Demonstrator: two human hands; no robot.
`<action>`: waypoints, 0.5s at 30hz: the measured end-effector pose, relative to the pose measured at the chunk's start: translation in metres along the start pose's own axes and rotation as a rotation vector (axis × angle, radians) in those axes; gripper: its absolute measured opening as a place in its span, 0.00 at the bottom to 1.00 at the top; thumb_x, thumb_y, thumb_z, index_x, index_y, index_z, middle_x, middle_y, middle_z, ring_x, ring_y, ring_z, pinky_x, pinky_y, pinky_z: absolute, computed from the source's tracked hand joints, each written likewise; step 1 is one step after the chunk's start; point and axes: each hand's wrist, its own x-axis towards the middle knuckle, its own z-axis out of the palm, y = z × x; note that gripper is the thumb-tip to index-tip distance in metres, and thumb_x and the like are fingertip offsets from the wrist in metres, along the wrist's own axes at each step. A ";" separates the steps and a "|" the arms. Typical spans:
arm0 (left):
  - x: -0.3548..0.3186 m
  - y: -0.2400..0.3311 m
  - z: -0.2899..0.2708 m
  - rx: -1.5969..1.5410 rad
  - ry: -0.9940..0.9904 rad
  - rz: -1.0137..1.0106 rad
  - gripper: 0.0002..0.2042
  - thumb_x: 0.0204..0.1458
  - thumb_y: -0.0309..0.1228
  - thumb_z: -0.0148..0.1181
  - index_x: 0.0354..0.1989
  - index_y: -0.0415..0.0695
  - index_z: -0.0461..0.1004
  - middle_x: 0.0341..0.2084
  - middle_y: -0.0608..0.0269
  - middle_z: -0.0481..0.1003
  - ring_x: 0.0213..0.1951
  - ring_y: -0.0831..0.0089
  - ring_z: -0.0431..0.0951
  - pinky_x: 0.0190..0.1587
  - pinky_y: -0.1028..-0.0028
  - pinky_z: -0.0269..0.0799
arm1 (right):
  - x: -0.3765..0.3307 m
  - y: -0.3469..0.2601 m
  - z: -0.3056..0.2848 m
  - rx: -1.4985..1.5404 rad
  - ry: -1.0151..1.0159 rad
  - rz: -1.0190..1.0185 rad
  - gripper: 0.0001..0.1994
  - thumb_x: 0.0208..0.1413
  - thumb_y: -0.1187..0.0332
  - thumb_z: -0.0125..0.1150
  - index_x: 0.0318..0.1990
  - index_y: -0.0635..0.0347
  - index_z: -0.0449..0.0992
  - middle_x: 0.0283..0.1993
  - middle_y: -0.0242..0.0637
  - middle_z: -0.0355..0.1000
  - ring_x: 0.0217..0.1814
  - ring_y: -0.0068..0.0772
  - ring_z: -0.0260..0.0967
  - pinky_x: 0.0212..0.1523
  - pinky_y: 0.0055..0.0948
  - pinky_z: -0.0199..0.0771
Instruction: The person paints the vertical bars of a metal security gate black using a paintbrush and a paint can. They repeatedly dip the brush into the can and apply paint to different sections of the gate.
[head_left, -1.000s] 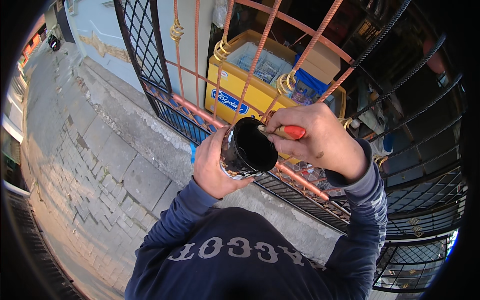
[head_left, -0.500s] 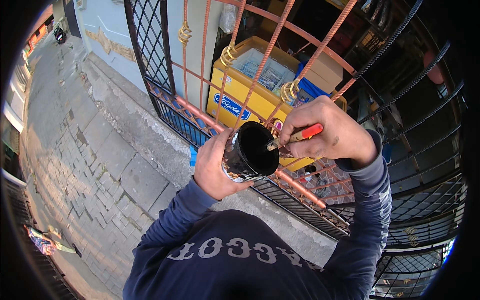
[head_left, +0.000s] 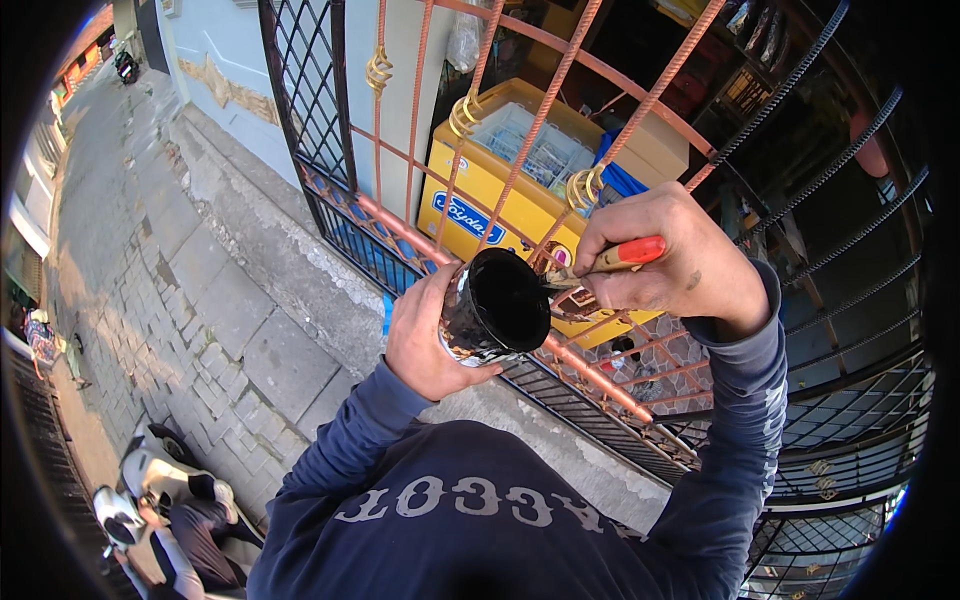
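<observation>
My left hand [head_left: 425,340] grips a small can [head_left: 495,308] full of black paint, its outside smeared with drips. My right hand [head_left: 675,265] holds a paintbrush with an orange-red handle [head_left: 630,252], its bristle end resting at the can's right rim. Both hands are raised in front of a metal window grille [head_left: 540,120] with primer-red bars and gold scroll ornaments; the parts to the left and right of it are black.
Behind the grille stands a yellow chest freezer [head_left: 500,190] with a glass lid. Far below lie a paved pavement [head_left: 190,300], a concrete ledge and a parked scooter [head_left: 165,500]. My dark blue sweatshirt fills the bottom of the view.
The view has tilted and the can and brush have shifted slightly right. The brush stays at the can's rim, and a scooter has come into sight below.
</observation>
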 end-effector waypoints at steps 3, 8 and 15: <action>-0.003 0.001 -0.003 -0.003 -0.022 -0.036 0.57 0.20 0.34 0.86 0.66 0.37 0.61 0.53 0.46 0.74 0.55 0.47 0.76 0.58 0.56 0.70 | 0.002 -0.001 0.004 0.074 -0.017 -0.083 0.09 0.40 0.76 0.70 0.31 0.66 0.81 0.31 0.44 0.79 0.34 0.43 0.79 0.37 0.35 0.77; -0.005 0.002 -0.008 -0.032 0.020 -0.011 0.55 0.20 0.35 0.86 0.65 0.38 0.63 0.52 0.47 0.74 0.53 0.47 0.75 0.56 0.55 0.69 | 0.013 0.009 0.015 0.097 -0.242 -0.061 0.07 0.40 0.80 0.70 0.29 0.64 0.81 0.32 0.41 0.79 0.38 0.41 0.79 0.41 0.35 0.77; -0.011 0.005 -0.010 -0.006 -0.016 -0.036 0.56 0.20 0.34 0.86 0.66 0.38 0.62 0.54 0.47 0.74 0.56 0.48 0.74 0.59 0.55 0.68 | 0.013 -0.002 0.000 0.029 -0.251 -0.033 0.06 0.36 0.81 0.66 0.26 0.65 0.80 0.30 0.41 0.78 0.35 0.44 0.78 0.40 0.37 0.76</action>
